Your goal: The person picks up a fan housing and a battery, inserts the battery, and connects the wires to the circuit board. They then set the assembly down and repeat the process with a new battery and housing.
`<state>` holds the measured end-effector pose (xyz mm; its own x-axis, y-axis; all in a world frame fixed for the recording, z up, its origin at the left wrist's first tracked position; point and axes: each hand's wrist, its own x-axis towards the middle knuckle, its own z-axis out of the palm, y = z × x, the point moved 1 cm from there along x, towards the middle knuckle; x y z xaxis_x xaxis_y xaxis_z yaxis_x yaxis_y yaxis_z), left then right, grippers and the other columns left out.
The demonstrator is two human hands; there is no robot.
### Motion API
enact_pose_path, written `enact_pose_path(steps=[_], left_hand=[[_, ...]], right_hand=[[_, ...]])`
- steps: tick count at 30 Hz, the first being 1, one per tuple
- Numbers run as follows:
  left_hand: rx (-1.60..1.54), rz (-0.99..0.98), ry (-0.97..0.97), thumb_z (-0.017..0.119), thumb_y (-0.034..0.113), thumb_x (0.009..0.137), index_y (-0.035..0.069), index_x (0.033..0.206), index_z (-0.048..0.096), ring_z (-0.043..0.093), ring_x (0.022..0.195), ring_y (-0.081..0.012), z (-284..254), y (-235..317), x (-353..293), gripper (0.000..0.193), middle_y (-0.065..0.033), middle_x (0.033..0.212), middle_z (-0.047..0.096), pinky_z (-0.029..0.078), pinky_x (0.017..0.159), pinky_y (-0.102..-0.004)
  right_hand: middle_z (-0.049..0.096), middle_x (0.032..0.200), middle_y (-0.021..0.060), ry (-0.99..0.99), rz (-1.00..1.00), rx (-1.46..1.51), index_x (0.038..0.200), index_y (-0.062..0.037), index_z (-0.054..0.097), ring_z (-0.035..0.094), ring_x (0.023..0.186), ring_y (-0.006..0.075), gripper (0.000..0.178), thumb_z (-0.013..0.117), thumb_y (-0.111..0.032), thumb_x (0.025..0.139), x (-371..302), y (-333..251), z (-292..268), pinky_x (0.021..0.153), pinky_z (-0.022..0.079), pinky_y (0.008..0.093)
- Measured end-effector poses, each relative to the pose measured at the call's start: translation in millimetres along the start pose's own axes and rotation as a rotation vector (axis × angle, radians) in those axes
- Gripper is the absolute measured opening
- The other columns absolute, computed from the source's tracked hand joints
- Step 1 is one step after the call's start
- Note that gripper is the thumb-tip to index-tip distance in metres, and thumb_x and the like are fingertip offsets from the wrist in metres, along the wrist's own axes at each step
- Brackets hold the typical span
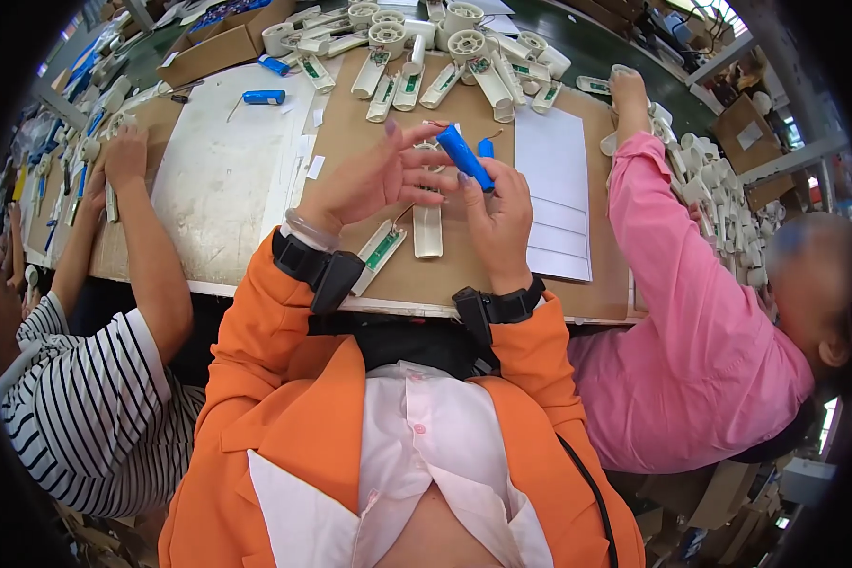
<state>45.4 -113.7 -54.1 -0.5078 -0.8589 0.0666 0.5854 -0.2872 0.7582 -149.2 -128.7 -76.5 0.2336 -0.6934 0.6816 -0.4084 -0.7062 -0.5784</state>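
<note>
In the head view, a blue cylindrical battery cell (465,158) is held tilted above the brown work mat (350,123), its upper end toward the left. It is pinched by the right hand (498,220) between thumb and fingers. The left hand (369,180) is spread open just beside it, fingertips near the cell's upper end. A white plastic housing (428,230) lies below the hands on the mat.
</note>
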Motion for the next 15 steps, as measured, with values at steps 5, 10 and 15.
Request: enact_pose_path(steps=[5, 10, 15], left_hand=[[0.444, 0.202, 0.191, 0.056, 0.022, 0.099, 0.005, 0.139, 0.043, 0.063, 0.099, -0.0168, 0, -3, 4, 0.046, -0.0101, 0.115, 0.059, 0.055, 0.084, -0.0285], [0.317, 0.202, 0.270, 0.061, 0.014, 0.095, 0.005, 0.130, 0.050, 0.062, 0.086, -0.0099, -8, -4, 4, 0.037, -0.0066, 0.108, 0.061, 0.054, 0.076, -0.0237], [0.242, 0.202, 0.172, 0.061, 0.015, 0.096, 0.005, 0.128, 0.050, 0.061, 0.082, -0.0095, 3, -12, 6, 0.035, -0.0047, 0.103, 0.061, 0.054, 0.073, -0.0231]], right_hand=[[0.065, 0.095, 0.0077, -0.077, 0.149, 0.111, 0.115, 0.0005, 0.062, 0.060, 0.082, 0.0168, 0.030, 0.068, -0.015, 0.091, -4, -3, 2, 0.075, 0.048, 0.0282], [0.065, 0.090, 0.0025, -0.130, 0.208, 0.282, 0.120, 0.0012, 0.061, 0.058, 0.081, 0.0094, 0.035, 0.070, -0.012, 0.089, -4, -9, 4, 0.071, 0.047, 0.0236], [0.067, 0.093, 0.0029, -0.111, 0.236, 0.378, 0.121, 0.0001, 0.060, 0.059, 0.080, 0.0088, 0.040, 0.074, -0.012, 0.086, -9, -3, 4, 0.070, 0.046, 0.0221]])
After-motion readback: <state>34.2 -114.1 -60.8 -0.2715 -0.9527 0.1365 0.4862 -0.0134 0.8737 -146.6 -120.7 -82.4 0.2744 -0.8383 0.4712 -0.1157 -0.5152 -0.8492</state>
